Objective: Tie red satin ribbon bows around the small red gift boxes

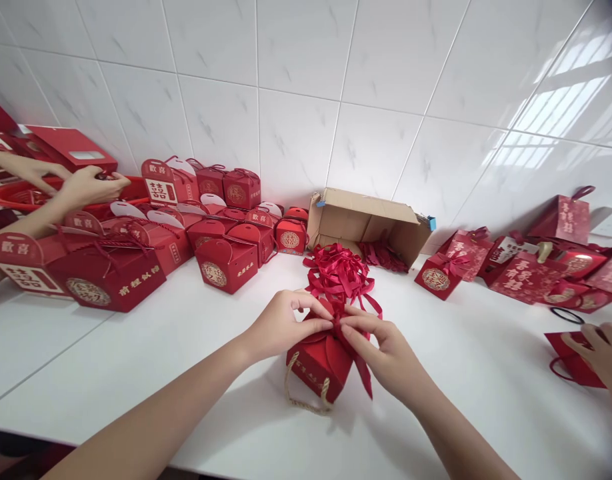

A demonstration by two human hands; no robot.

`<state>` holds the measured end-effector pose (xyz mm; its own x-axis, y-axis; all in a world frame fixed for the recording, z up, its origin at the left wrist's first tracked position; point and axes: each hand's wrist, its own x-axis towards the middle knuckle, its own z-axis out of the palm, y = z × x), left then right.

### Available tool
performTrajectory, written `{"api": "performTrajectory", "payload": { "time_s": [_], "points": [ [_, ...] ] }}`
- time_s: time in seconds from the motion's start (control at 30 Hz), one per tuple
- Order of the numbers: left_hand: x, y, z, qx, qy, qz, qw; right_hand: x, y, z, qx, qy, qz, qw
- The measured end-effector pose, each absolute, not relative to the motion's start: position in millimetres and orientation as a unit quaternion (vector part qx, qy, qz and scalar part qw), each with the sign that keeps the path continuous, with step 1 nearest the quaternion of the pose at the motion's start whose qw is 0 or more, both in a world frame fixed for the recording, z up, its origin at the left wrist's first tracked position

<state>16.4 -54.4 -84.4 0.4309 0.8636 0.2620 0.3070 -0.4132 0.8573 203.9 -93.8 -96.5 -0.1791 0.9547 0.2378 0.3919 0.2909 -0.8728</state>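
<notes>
A small red gift box (320, 365) with gold lettering stands on the white table in front of me, its top flaps folded inward. A beige rope handle (309, 405) hangs down its near side. My left hand (289, 323) pinches the red ribbon at the box's top from the left. From the right, my right hand (379, 337) pinches the same ribbon (363, 377), whose loose tail runs down the box's right side. The knot itself is partly hidden by my fingertips. Just behind the box lies a heap of loose red ribbons (339, 270).
An open cardboard box (371, 213) lies on its side by the tiled wall. Many red gift boxes (229, 263) crowd the left; red gift bags (519, 277) stand right. Another person's hands (86, 190) work at far left, and a person's hand (599, 350) holds a red bag at far right.
</notes>
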Motion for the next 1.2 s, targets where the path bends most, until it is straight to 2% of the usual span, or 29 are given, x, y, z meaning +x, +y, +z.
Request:
{"api": "performTrajectory", "payload": {
  "time_s": [0.17, 0.37, 0.53, 0.67, 0.87, 1.07, 1.2],
  "points": [
    [10, -54, -79, 0.781, 0.363, 0.325, 0.391, 217, -107, -86, -0.494, -0.748, 0.216, 0.388],
    [8, -54, -76, 0.804, 0.327, 0.301, 0.395, 226, -119, -74, -0.459, -0.769, 0.313, 0.316],
    [7, -55, -73, 0.836, 0.284, 0.273, 0.381, 221, -104, -82, -0.482, -0.704, 0.322, 0.41],
    [6, -59, -70, 0.856, 0.279, 0.249, 0.358, 212, -98, -88, -0.448, -0.714, 0.35, 0.408],
    [3, -59, -69, 0.869, 0.288, 0.231, 0.329, 215, -99, -91, -0.363, -0.803, 0.241, 0.407],
    [1, -59, -71, 0.873, 0.293, 0.222, 0.321, 221, -95, -97, -0.293, -0.884, 0.139, 0.337],
    [2, -60, -70, 0.872, 0.3, 0.208, 0.327, 220, -97, -97, -0.298, -0.895, 0.128, 0.308]
  ]
}}
